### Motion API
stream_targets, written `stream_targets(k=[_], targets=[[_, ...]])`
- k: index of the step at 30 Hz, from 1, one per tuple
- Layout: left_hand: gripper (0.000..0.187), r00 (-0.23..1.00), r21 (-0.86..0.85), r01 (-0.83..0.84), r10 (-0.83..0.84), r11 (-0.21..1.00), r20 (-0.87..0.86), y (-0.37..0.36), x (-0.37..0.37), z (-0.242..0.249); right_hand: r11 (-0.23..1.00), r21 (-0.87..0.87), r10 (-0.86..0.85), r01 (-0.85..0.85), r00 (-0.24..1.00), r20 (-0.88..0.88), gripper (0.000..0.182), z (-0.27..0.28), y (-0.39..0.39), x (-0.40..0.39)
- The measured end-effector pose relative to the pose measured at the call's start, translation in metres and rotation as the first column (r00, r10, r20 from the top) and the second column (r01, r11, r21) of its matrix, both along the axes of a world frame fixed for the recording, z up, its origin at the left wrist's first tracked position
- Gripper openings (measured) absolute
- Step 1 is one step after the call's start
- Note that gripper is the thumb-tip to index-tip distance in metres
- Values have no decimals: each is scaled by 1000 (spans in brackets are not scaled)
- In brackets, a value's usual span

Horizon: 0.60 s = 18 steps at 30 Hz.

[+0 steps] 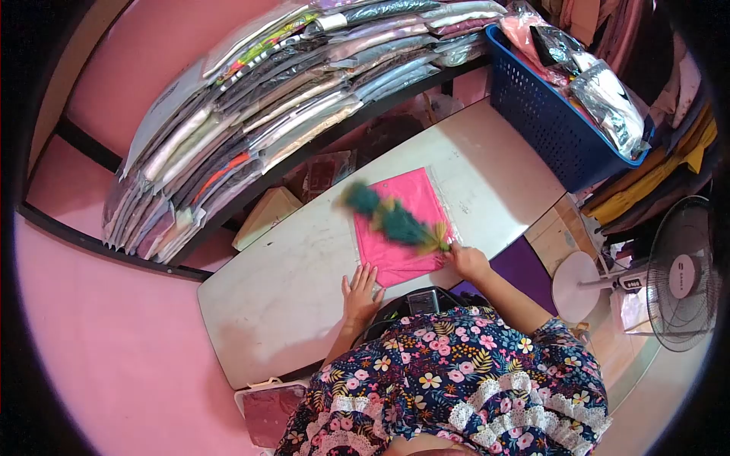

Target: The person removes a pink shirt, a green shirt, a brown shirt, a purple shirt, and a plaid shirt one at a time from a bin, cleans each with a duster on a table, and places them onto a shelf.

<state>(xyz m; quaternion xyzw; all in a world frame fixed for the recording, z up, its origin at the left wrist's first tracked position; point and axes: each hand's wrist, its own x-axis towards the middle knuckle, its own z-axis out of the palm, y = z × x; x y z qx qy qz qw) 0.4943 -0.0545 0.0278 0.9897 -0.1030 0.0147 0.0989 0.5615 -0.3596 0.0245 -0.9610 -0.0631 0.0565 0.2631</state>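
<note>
A fluffy green and yellow duster [391,220], smeared by motion, lies across a folded pink garment [403,258] in a clear plastic bag on the pale table [274,304]. My right hand [468,262] is closed round the duster's handle end, at the right edge of the bag. At the bag's lower left corner, my left hand [360,295] rests flat with its fingers apart, the fingertips right at the pink edge. Part of the garment is hidden under the duster.
Bagged folded clothes [304,91] are stacked on a black-framed shelf behind the table. A blue plastic basket [532,114] with more bagged clothes stands at the table's far right. A fan [682,275] is on the right, near hanging clothes [654,182].
</note>
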Motion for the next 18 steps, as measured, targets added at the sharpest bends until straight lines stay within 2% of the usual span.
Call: stream_targets(k=[1,3,5,7,9,10,11,12,13,14,15,16,18], targets=[[62,1000,-1,-3,3,1000,4,1,1,2,994,-47,98,-99,995,-34,34,-1,-6,-3],[68,999,-73,13,-16,997,-41,2,0,5,992,-112,53,-58,998,-46,34,-9,-24,4],[65,1000,-114,1,-2,993,-12,0,-1,11,963,-127,-236,239,971,39,35,-28,-44,19],[63,1000,-151,0,3,989,19,5,-2,10,922,-115,-373,370,928,-4,36,-27,-59,36],[47,995,-302,29,3,953,104,12,-2,6,904,-100,-422,417,906,-34,34,-13,-64,38],[47,995,-305,31,1,952,103,14,-4,4,909,-119,-350,400,885,306,37,2,-59,34],[41,994,-338,17,21,941,109,15,-8,2,911,-145,-227,387,762,607,41,11,-57,32],[35,992,-370,2,43,929,115,16,-9,0,984,-5,-143,179,800,583,52,2,-56,32],[35,992,-371,-4,50,928,114,17,-9,-3,994,64,47,-86,886,461,54,0,-51,28],[30,984,-304,27,28,952,174,18,-9,-6,940,-17,309,-339,835,455,58,-19,-42,26],[26,972,-232,51,5,971,234,19,-9,-6,905,-37,397,-425,807,436,61,11,-28,6],[26,969,-231,39,19,972,245,19,-8,-5,884,-102,454,-456,785,421,62,7,-23,0],[18,954,-284,36,51,958,296,22,-5,-2,914,-29,375,-404,816,439,53,-6,-16,1]])
